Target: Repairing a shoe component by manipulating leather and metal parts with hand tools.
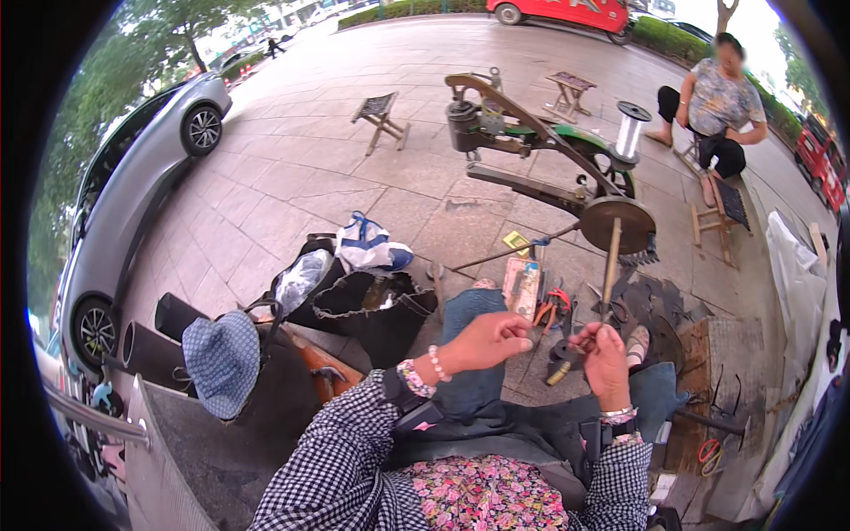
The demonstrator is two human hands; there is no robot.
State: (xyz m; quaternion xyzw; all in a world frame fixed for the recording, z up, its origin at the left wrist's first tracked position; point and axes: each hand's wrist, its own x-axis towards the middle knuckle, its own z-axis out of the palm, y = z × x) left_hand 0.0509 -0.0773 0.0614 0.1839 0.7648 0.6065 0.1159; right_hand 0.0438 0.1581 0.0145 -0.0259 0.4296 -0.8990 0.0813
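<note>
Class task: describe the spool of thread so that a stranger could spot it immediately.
Find the big hand-cranked stitching machine on the pavement ahead of the person's hands. The spool of thread stands upright on its right end, above the wheel. It alone is pale, shiny and cylindrical amid the dark metal.

A small yellow label or card is lying on the pavement below the sewing machine's arm. Just beneath it, a flat rectangular pale packet with reddish print is lying beside the pliers.
</note>
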